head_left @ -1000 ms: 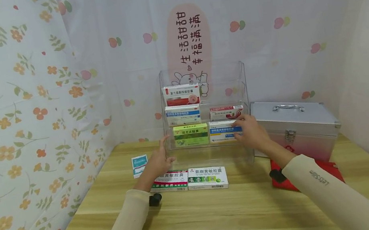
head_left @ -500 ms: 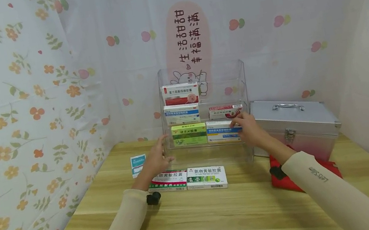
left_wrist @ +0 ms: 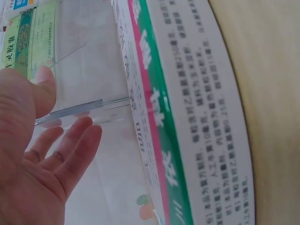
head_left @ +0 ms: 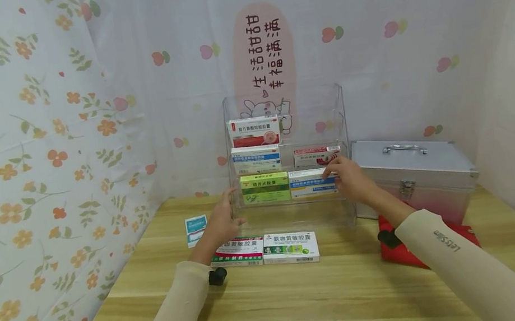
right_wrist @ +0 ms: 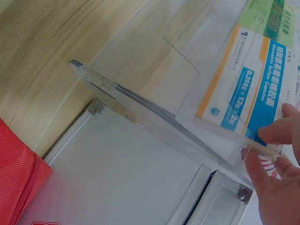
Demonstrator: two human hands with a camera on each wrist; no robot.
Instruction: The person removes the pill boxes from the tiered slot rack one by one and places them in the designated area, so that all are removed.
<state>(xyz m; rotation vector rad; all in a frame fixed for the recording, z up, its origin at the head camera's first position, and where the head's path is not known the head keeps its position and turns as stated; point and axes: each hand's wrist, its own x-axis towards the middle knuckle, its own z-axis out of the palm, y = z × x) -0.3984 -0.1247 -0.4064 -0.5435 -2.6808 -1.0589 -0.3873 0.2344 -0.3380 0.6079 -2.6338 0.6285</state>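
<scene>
Nudged slightly left, the white-and-blue cardboard medicine box (head_left: 311,182) sits right beside the green cardboard box (head_left: 265,188) in the front tier of the clear acrylic rack (head_left: 272,216), right hand (head_left: 355,182) pinching its end, left hand (head_left: 219,225) loosely spread by the rack, that row seemingly almost settled.

- We cannot see the right end of the lower blue-and-white box (head_left: 311,182) in the head view: the right grip (head_left: 355,182) covers it.
- The left grip (head_left: 221,224) hides part of the red-and-green box (head_left: 242,254), whose ends the left wrist view cuts off; we find its side print blurred.
- The right sleeve (head_left: 463,257) covers part of the red pouch (head_left: 399,258), which leaves the right wrist view's left edge.
- We find the teal packet's (head_left: 195,226) print too small to read.
</scene>
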